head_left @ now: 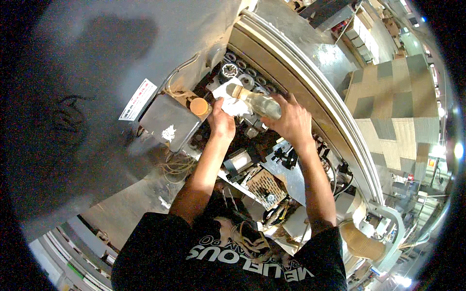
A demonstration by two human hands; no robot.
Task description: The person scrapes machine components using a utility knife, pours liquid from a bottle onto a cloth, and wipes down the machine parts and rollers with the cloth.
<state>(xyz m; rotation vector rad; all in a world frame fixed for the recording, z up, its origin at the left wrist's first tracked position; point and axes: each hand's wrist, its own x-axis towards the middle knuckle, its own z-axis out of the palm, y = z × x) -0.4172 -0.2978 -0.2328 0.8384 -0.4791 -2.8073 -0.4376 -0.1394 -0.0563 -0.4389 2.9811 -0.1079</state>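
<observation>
My left hand (223, 123) is closed on a crumpled white cloth or paper wipe (224, 92), which it holds out over the inside of a machine. Wrapped round a clear bottle (264, 105) is my right hand (294, 122). The bottle lies tilted, almost on its side, its yellowish neck end (238, 91) pointing left and resting on or just above the white wipe. Whether liquid comes out cannot be made out. Just beyond the wipe sit round metal rollers (229, 71), partly covered by it.
A grey box (170, 121) with an orange round cap (199, 105) stands left of my hands. A long beige rail (310, 92) curves along the right. Below are a perforated plate (267, 188) and loose wires (177, 167). Stacked cardboard (398, 114) stands farther right.
</observation>
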